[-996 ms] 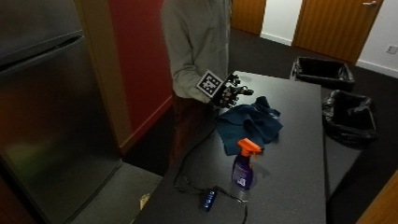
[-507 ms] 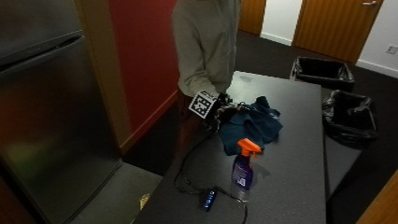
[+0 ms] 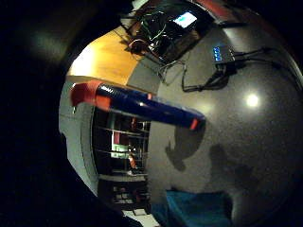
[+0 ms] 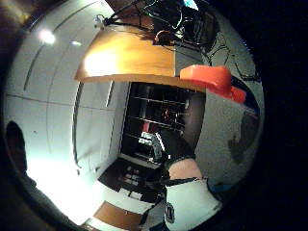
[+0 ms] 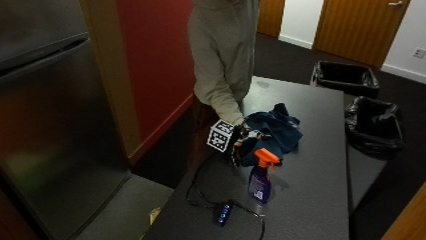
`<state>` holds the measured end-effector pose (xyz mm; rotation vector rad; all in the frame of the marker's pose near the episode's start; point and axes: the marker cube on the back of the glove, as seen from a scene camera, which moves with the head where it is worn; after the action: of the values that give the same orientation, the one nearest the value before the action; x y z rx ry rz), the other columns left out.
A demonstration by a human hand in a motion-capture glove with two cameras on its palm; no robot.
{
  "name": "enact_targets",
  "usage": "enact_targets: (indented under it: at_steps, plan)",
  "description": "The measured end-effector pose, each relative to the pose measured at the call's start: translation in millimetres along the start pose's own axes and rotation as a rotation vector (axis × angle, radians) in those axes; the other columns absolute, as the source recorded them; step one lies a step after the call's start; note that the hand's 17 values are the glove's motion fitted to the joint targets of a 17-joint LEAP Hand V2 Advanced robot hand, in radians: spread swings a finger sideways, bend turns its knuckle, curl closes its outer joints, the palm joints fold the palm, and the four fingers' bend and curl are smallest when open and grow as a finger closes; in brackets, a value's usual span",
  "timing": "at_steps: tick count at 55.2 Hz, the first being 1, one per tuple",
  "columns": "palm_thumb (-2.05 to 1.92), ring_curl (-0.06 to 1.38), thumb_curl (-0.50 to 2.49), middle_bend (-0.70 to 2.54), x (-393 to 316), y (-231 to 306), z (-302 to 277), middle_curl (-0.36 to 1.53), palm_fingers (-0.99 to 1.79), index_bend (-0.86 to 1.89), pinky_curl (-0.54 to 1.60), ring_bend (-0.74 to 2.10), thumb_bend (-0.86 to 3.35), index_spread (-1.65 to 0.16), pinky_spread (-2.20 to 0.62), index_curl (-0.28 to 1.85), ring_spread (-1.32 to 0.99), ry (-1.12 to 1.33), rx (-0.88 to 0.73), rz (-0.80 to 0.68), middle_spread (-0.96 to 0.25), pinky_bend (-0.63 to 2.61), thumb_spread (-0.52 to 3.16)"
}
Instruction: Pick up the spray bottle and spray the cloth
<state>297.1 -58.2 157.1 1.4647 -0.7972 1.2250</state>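
1. Gloved right hand [image 5: 241, 145] hovers just beside the spray bottle [image 5: 260, 175]; its fingers are too dark to tell whether they are spread or curled.
2. Bottle upright on the grey table [image 5: 313, 200], orange trigger head, purple body, near the blue cloth [image 5: 276, 131].
3. Little-finger palm view: bottle [image 3: 137, 104] close, cloth [image 3: 194, 208] cut off at the edge.

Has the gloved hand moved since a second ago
Yes. The right hand has come down along the teal cloth toward the spray bottle, which stands untouched on the table.

The spray bottle [image 5: 260, 175] is stood upright on the table [image 5: 313, 200], near the cloth [image 5: 276, 131] lying behind it.
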Motion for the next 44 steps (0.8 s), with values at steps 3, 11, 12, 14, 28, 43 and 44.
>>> enact_targets:
  at_steps: [3, 11, 12, 14, 28, 43, 44]
  plan:
    - [0.65, 0.31, 0.4, 0.28, 0.1, -6.9, 7.0, 0.37, 0.09, 0.1, 0.36, 0.47, -0.04, -0.24, 0.14, 0.18, 0.02, -0.008, 0.033, 0.077, -0.01, 0.49, 0.94]
    - [0.64, 0.31, 0.39, 0.26, 3.1, -23.4, 22.4, 0.36, 0.07, 0.1, 0.36, 0.49, -0.03, -0.27, 0.14, 0.17, 0.02, -0.011, 0.008, 0.093, -0.01, 0.5, 0.94]
    - [0.64, 0.31, 0.39, 0.26, 3.9, -24.8, 24.3, 0.36, 0.06, 0.11, 0.36, 0.49, -0.03, -0.27, 0.14, 0.18, 0.02, -0.01, 0.004, 0.096, -0.01, 0.51, 0.94]
    - [0.64, 0.31, 0.39, 0.25, 4.8, -28.6, 28.2, 0.36, 0.06, 0.11, 0.36, 0.49, -0.03, -0.28, 0.14, 0.18, 0.02, -0.002, -0.004, 0.103, -0.02, 0.51, 0.93]
    - [0.62, 0.31, 0.37, 0.22, 18.5, -40.7, 46.1, 0.35, 0.09, 0.12, 0.36, 0.53, -0.04, -0.31, 0.13, 0.18, 0.0, 0.0, -0.039, 0.136, -0.04, 0.52, 0.9]
    - [0.61, 0.32, 0.36, 0.29, 19.7, -44.1, 50.6, 0.37, 0.24, 0.1, 0.34, 0.59, -0.03, -0.32, 0.11, 0.17, -0.03, 0.039, -0.003, 0.137, -0.07, 0.48, 0.89]
    - [0.61, 0.32, 0.36, 0.29, 19.8, -44.3, 50.5, 0.37, 0.26, 0.1, 0.34, 0.59, -0.03, -0.32, 0.11, 0.17, -0.03, 0.043, 0.001, 0.134, -0.08, 0.47, 0.88]
